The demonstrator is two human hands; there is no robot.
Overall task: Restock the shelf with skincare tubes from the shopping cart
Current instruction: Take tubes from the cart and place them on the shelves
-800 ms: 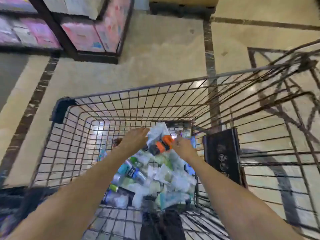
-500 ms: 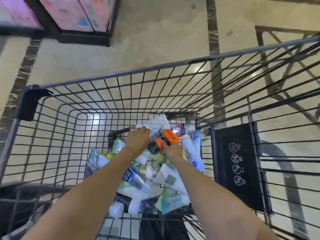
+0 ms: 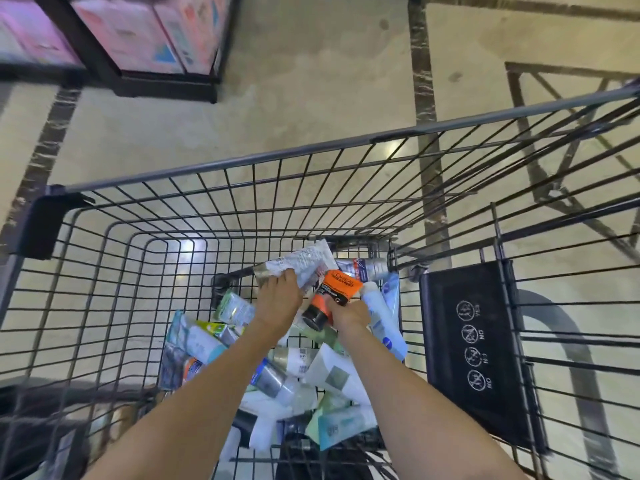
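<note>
Both my arms reach down into the wire shopping cart [image 3: 242, 161]. A pile of skincare tubes [image 3: 287, 379] lies on its bottom. My left hand [image 3: 278, 299] grips a white tube with small print [image 3: 304, 261], its flat end pointing to the far side. My right hand [image 3: 348, 315] holds an orange and black tube [image 3: 334, 289], cap end toward me. Both tubes sit just above the pile, side by side. A white and blue tube [image 3: 381, 320] lies right of my right hand.
A black child-seat flap with warning icons [image 3: 474, 348] hangs inside the cart's right side. A dark shelf base with pink packages [image 3: 138, 39] stands on the tiled floor at upper left. The cart's black corner bumper [image 3: 45, 226] is at left.
The view has tilted down and closer to the cart. Both hands have sunk lower toward the far end of the pile, keeping hold of the white tube and the orange tube.
</note>
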